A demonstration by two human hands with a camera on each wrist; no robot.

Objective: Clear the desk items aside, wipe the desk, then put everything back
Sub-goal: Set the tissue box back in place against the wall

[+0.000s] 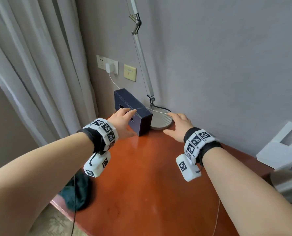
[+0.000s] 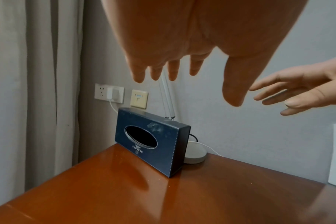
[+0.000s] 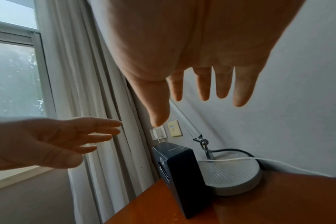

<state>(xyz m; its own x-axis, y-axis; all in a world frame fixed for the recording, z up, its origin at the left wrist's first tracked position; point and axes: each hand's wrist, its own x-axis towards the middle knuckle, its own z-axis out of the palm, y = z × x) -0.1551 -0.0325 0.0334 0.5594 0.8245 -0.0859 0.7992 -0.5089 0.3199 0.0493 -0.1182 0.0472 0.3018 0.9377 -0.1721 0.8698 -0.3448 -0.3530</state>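
While both hands hover released, left hand [image 1: 123, 120] and right hand [image 1: 179, 125] flank the tissue box [image 2: 152, 141] on the surface [image 1: 141, 176]. Likely clearing or replacing items; which is unclear. Next, each grip must close on the box's ends.

A pale grey painted wall [image 1: 227, 65] backs a glossy reddish-brown wooden desk [image 1: 141, 184]. Long off-white pleated curtains [image 1: 31, 65] hang on the left beside a white-framed window [image 3: 38, 60] giving soft daylight. A white wall socket plate [image 1: 101, 61] and a cream data-port plate [image 1: 130, 72] sit on the wall.
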